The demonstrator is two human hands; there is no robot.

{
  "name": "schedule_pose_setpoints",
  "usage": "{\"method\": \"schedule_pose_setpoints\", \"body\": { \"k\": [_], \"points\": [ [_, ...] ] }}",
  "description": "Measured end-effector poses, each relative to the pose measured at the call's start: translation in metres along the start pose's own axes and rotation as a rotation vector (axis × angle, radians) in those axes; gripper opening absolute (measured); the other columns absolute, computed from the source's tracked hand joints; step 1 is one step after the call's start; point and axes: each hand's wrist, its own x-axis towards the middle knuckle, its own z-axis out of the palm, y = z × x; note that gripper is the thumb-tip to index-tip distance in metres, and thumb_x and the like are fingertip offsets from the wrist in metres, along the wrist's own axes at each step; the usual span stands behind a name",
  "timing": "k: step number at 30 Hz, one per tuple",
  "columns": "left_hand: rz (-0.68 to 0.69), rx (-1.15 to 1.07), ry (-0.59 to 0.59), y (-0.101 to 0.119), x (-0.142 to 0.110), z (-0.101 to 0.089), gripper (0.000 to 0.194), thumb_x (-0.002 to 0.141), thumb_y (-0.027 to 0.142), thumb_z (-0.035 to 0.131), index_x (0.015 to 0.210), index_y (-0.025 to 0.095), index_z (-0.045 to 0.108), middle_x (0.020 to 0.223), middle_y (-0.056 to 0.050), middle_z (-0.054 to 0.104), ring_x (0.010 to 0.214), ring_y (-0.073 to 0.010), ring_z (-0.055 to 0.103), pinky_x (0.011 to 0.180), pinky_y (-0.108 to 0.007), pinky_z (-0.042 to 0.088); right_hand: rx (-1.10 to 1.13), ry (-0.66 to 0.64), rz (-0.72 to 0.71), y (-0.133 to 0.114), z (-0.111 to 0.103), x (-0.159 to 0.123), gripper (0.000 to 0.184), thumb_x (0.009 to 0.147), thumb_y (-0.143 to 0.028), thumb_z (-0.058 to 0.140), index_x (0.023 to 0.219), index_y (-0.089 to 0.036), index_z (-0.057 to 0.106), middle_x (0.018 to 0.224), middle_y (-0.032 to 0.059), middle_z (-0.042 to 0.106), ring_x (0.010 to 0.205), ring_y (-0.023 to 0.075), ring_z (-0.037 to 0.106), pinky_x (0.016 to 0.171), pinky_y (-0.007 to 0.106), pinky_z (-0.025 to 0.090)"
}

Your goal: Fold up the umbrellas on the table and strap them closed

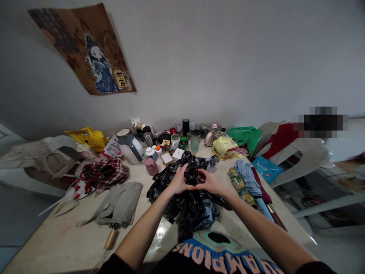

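Observation:
A black and grey camouflage umbrella (196, 213) lies partly spread on the table in front of me, its folds loose and its short black handle (193, 166) pointing up. My left hand (180, 180) curls around the left side of the umbrella just below the handle. From the right, my right hand (209, 182) closes on the same spot, and the thumbs nearly meet on the near side. The fingertips behind the handle are partly hidden.
Left of it lies a grey folded umbrella (121, 201) with a wooden handle. Folded umbrellas (251, 180) rest at the right. A kettle (131, 148), a pink container (152, 166), bottles and cups line the back by the wall. A person (345, 140) is at the far right.

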Motion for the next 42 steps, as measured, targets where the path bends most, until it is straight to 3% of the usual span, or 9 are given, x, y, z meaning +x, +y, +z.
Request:
{"method": "schedule_pose_setpoints", "body": {
  "k": [5, 11, 20, 25, 28, 30, 35, 38, 42],
  "points": [
    [0.055, 0.076, -0.039, -0.001, 0.002, 0.002, 0.056, 0.057, 0.028, 0.082, 0.107, 0.013, 0.061, 0.101, -0.005, 0.045, 0.084, -0.0182, 0.052, 0.075, -0.034, 0.049, -0.123, 0.076, 0.049, 0.003, -0.003, 0.000, 0.073, 0.051, -0.024, 0.084, 0.118, -0.016, 0.055, 0.103, 0.0074, 0.065, 0.089, 0.0217, 0.060, 0.081, 0.036, 0.050],
    [0.233, -0.029, -0.051, -0.003, 0.003, 0.003, 0.076, 0.053, 0.029, 0.086, 0.120, 0.016, 0.053, 0.112, -0.009, 0.054, 0.104, -0.0257, 0.052, 0.092, -0.040, 0.044, 0.092, -0.057, 0.048, 0.002, 0.001, -0.003, 0.075, 0.051, -0.014, 0.080, 0.121, -0.016, 0.054, 0.100, 0.0050, 0.066, 0.085, 0.0187, 0.063, 0.078, 0.033, 0.053],
    [0.229, -0.016, 0.017, 0.001, -0.001, 0.008, 0.047, 0.067, 0.014, 0.068, 0.113, 0.018, 0.057, 0.111, -0.007, 0.060, 0.103, -0.0226, 0.056, 0.094, -0.039, 0.044, -0.042, -0.038, -0.139, -0.017, 0.008, -0.019, 0.059, 0.064, -0.015, 0.068, 0.121, -0.018, 0.055, 0.116, 0.0103, 0.062, 0.107, 0.0250, 0.060, 0.092, 0.040, 0.050],
    [0.158, -0.024, 0.085, -0.001, -0.001, 0.011, 0.041, 0.072, 0.020, 0.066, 0.111, 0.014, 0.055, 0.108, -0.009, 0.061, 0.099, -0.0227, 0.057, 0.091, -0.038, 0.045, -0.102, 0.336, -0.213, -0.020, -0.012, -0.016, 0.039, 0.076, -0.023, 0.056, 0.114, -0.017, 0.058, 0.105, 0.0104, 0.061, 0.085, 0.0204, 0.062, 0.070, 0.033, 0.055],
    [0.126, -0.052, 0.092, -0.002, -0.002, 0.009, 0.050, 0.070, 0.022, 0.069, 0.117, 0.015, 0.051, 0.114, -0.009, 0.060, 0.104, -0.0238, 0.057, 0.095, -0.040, 0.043, -0.120, 0.625, -0.068, -0.002, -0.035, -0.006, 0.042, 0.072, -0.025, 0.056, 0.113, -0.015, 0.057, 0.108, 0.0127, 0.059, 0.077, 0.0196, 0.060, 0.069, 0.036, 0.054],
    [0.107, -0.098, 0.082, -0.002, -0.002, 0.009, 0.062, 0.068, 0.021, 0.072, 0.124, 0.016, 0.046, 0.116, -0.009, 0.060, 0.105, -0.0237, 0.057, 0.095, -0.040, 0.043, -0.109, 0.657, 0.051, 0.013, -0.046, -0.001, 0.052, 0.065, -0.022, 0.057, 0.116, -0.014, 0.055, 0.114, 0.0144, 0.058, 0.073, 0.0184, 0.059, 0.072, 0.039, 0.053],
    [0.061, -0.205, 0.035, 0.000, -0.001, 0.009, 0.082, 0.063, 0.020, 0.076, 0.135, 0.016, 0.037, 0.119, -0.010, 0.059, 0.106, -0.0237, 0.058, 0.093, -0.039, 0.045, 0.077, 0.305, 0.039, 0.024, -0.046, -0.005, 0.073, 0.054, -0.018, 0.056, 0.127, -0.020, 0.049, 0.129, 0.0112, 0.054, 0.074, 0.0154, 0.059, 0.066, 0.032, 0.053],
    [0.130, -0.165, 0.021, -0.002, 0.001, 0.007, 0.073, 0.064, 0.021, 0.075, 0.131, 0.017, 0.044, 0.121, -0.010, 0.058, 0.110, -0.0253, 0.055, 0.098, -0.042, 0.042, 0.243, -0.026, -0.002, 0.014, -0.040, -0.013, 0.083, 0.055, -0.019, 0.063, 0.135, -0.025, 0.041, 0.137, 0.0097, 0.047, 0.085, 0.0162, 0.057, 0.064, 0.027, 0.050],
    [0.169, -0.061, 0.013, -0.005, 0.002, 0.004, 0.062, 0.064, 0.023, 0.076, 0.121, 0.015, 0.053, 0.122, -0.011, 0.057, 0.113, -0.0280, 0.052, 0.100, -0.044, 0.039, 0.187, -0.169, 0.061, 0.001, -0.035, -0.015, 0.098, 0.053, -0.021, 0.075, 0.142, -0.027, 0.033, 0.126, 0.0087, 0.051, 0.075, 0.0125, 0.054, 0.061, 0.026, 0.050]
  ]
}}
